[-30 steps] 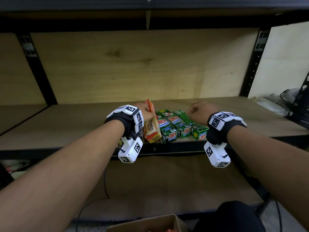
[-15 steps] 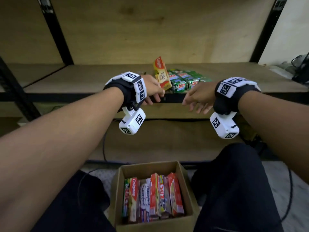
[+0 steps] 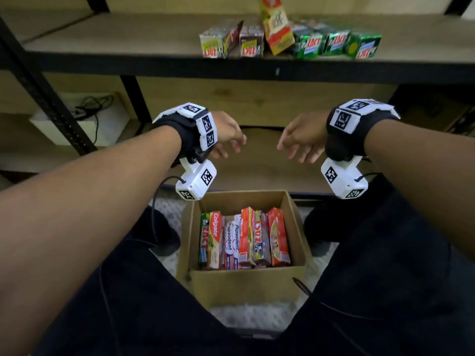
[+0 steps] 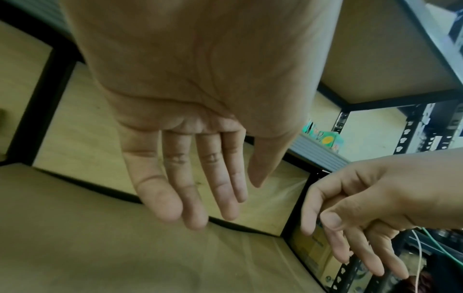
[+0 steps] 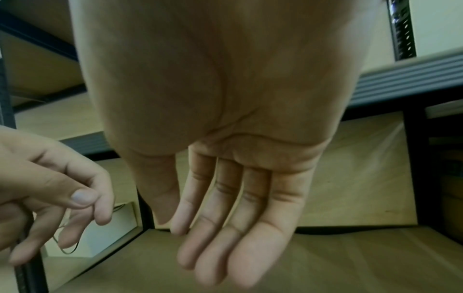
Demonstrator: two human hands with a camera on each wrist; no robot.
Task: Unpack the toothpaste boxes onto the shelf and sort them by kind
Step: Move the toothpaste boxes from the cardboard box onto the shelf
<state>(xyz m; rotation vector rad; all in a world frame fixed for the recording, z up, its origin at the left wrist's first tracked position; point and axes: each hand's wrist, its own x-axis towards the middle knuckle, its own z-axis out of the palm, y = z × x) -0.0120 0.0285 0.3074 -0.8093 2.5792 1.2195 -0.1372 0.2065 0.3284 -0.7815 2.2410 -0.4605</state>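
Hands (image 3: 262,140) empty and relaxed above cardboard box (image 3: 246,283).

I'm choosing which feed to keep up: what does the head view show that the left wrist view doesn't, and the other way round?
Only the head view shows the cardboard box with toothpaste boxes still standing in it, and the row of sorted boxes on the shelf. Only the left wrist view shows the left hand's palm side, fingers straight and holding nothing. Both show the right hand, relaxed and empty.
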